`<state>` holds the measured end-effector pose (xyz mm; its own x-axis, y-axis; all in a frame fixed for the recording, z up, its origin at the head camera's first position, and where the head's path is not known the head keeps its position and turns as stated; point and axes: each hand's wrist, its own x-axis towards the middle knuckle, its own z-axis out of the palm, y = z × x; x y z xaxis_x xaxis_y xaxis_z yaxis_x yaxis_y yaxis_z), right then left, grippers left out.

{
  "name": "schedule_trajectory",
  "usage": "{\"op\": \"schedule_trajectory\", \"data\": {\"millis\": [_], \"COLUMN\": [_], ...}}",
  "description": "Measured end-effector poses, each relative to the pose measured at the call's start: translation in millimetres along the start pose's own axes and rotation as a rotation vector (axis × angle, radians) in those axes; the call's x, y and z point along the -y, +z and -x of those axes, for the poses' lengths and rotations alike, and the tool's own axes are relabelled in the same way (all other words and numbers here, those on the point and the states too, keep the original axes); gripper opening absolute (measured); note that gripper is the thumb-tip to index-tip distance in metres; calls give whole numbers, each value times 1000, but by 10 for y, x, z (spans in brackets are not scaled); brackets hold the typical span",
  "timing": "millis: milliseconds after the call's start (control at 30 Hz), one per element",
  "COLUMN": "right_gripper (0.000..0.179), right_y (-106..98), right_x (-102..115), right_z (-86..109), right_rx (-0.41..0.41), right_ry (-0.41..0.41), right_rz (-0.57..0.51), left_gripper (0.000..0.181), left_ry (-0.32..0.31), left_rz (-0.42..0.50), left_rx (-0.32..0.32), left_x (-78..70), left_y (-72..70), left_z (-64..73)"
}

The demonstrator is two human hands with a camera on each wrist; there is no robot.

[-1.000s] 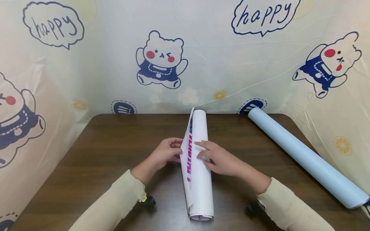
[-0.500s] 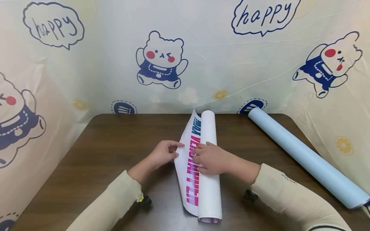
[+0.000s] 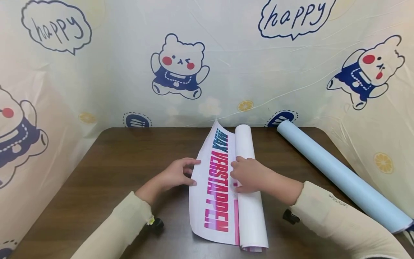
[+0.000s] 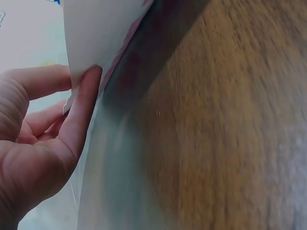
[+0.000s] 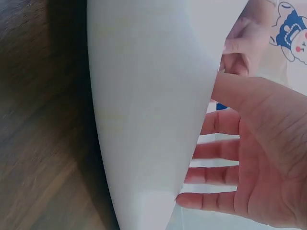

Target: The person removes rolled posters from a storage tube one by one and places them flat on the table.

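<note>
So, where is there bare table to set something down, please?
The broadest bare patch of table is left of the left hand; a smaller one lies between the white roll and blue roll, beyond the right hand. The middle is crowded with hands and unrolled sheet.

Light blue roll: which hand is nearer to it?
Right. The right hand touches the white roll, left of the light blue roll; the left hand holds the loose edge of the printed sheet, farther left.
</note>
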<state>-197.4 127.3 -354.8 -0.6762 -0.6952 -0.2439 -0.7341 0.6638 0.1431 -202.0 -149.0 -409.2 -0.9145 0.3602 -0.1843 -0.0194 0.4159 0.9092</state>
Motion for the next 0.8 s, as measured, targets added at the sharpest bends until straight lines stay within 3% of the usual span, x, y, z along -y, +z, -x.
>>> {"op": "schedule_trajectory", "data": {"millis": [133, 267, 367, 633, 800], "right_gripper": [59, 48, 45, 58, 48], "right_y": [0, 29, 55, 64, 68], "right_x": [-54, -111, -153, -245, -309], "right_z": [65, 110, 129, 187, 213], "right_rx": [19, 38, 23, -20, -28], "right_ry": [-20, -42, -54, -90, -107], "right_rz": [-35, -23, 7, 2, 14], "left_gripper": [73, 75, 76, 77, 76], "left_ry": [-3, -13, -16, -36, -19], "left_rz": [2, -7, -25, -30, -55], "left_rx": [0, -5, -14, -54, -65], "left_x": [25, 55, 89, 178, 219], "left_y": [-58, -138, -203, -326, -419], "left_z": [49, 111, 153, 237, 279]}}
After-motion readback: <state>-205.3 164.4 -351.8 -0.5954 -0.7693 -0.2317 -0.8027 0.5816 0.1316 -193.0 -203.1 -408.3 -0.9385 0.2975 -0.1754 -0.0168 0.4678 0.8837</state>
